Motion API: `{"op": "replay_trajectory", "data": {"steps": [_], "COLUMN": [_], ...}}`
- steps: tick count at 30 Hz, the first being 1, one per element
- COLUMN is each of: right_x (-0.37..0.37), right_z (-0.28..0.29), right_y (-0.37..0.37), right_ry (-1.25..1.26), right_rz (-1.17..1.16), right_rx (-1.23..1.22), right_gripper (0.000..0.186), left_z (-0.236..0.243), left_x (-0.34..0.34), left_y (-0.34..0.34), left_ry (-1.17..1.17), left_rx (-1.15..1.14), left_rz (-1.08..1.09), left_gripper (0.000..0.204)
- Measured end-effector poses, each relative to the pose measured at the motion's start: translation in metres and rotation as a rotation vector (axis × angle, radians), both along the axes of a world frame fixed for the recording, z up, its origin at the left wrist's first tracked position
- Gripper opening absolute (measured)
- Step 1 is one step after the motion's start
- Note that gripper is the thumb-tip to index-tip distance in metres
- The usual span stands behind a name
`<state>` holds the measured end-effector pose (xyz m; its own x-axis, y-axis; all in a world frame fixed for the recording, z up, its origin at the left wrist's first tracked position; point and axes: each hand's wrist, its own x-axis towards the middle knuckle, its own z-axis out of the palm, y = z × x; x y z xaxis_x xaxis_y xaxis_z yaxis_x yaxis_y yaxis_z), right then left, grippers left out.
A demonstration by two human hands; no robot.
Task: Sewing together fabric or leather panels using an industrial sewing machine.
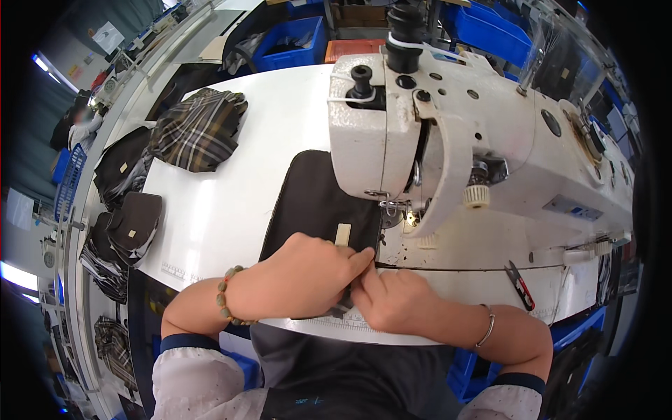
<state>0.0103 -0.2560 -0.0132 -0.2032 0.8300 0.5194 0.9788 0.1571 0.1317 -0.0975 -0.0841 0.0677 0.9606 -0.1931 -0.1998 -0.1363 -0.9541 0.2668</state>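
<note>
A dark brown fabric panel [308,199] with rounded corners lies flat on the white sewing table, its right edge beside the needle area of the white sewing machine [434,133]. A small cream label [343,234] sits on the panel near its lower end. My left hand [304,274] rests over the panel's near end, its fingers closed and pointing right. Against its fingertips, my right hand [392,297] pinches at the panel's near right corner. Both hands grip the fabric edge there; the exact fold between the fingers is hidden.
Thread snips [521,285] with red-and-black handles lie right of my right hand. A plaid fabric bundle [199,131] rests at the back left, and dark labelled panels [134,222] are stacked at the left edge. Blue bins [290,43] stand behind the table. Another person [84,129] is far left.
</note>
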Motion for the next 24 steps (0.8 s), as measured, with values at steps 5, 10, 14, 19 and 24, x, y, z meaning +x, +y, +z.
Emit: {"op": "replay_trajectory", "data": {"steps": [5,10,14,19,24], "right_x": [-0.022,-0.021,-0.021,-0.017,-0.004], "right_z": [0.007,0.006,0.008,0.006,0.003], "right_y": [-0.012,-0.014,-0.016,-0.017,-0.007], "right_ry": [-0.186,-0.171,-0.176,-0.167,-0.182], "right_rz": [0.028,0.027,0.037,0.041,-0.043], "right_rx": [0.026,0.023,0.012,0.004,0.011], "right_gripper": [0.017,0.018,0.017,0.015,0.015], "left_z": [-0.002,-0.004,-0.010,-0.011,-0.025], "left_x": [-0.017,-0.014,-0.014,-0.008,0.006], "left_y": [-0.012,-0.017,-0.018,-0.018,-0.013], "left_ry": [-0.094,-0.153,-0.191,-0.235,-0.340], "left_rx": [0.130,0.195,0.181,0.157,0.174], "left_rz": [-0.052,-0.108,-0.107,-0.090,-0.016], "left_gripper": [0.059,0.053,0.051,0.047,0.042]}}
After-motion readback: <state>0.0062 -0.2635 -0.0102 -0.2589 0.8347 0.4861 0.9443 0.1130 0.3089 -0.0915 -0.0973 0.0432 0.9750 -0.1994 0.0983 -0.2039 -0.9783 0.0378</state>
